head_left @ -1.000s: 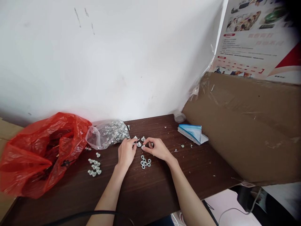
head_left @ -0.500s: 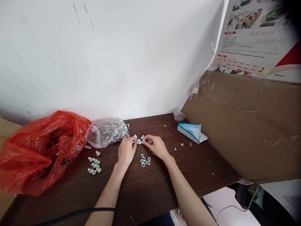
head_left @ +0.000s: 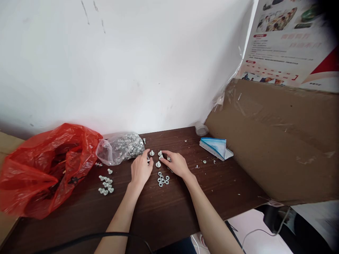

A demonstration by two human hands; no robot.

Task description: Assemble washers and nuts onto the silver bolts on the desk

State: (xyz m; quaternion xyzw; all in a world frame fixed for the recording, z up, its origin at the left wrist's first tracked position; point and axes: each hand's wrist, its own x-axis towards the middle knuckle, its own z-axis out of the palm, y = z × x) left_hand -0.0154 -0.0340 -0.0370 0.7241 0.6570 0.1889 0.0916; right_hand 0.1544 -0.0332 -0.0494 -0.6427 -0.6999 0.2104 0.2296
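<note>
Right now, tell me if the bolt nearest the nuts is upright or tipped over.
Upright: the bolt sits on its wide round base, its narrower part pointing up, just beyond the nuts.

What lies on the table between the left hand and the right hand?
In the head view, a few small silver screws stand on the table between the left hand and the right hand, with hex nuts nearer the person.

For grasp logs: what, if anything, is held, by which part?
Cannot be told: a small silver metal piece shows at the left hand, a silver flanged bolt at the right hand.
</note>
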